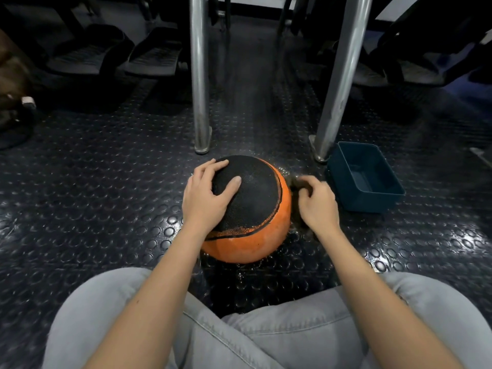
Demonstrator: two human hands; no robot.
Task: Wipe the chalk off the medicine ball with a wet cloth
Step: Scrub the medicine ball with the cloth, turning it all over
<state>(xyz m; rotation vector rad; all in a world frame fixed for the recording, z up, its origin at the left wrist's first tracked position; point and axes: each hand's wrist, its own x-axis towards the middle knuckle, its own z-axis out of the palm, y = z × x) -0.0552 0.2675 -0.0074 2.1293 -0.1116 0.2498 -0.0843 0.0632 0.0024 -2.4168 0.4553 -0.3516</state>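
On the studded floor point(106, 182), just before the seated person's knees, lies the medicine ball point(255, 209) (orange and black). Left hand point(206, 198): fingers spread flat on its top. Right hand point(318, 206): fingers curled round a dark cloth point(299, 185) at the ball's right side, near a blue tub point(338, 187).

Dark studded rubber floor point(106, 209) w/ chrome legs point(200, 75), machine pedals point(87, 57) behind.

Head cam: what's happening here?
A seated person has an orange-and-black medicine ball on the studded floor in front of them. The left hand rests spread on its top, steadying it; the right hand grips a dark cloth against its right side. A blue tub stands to the right.
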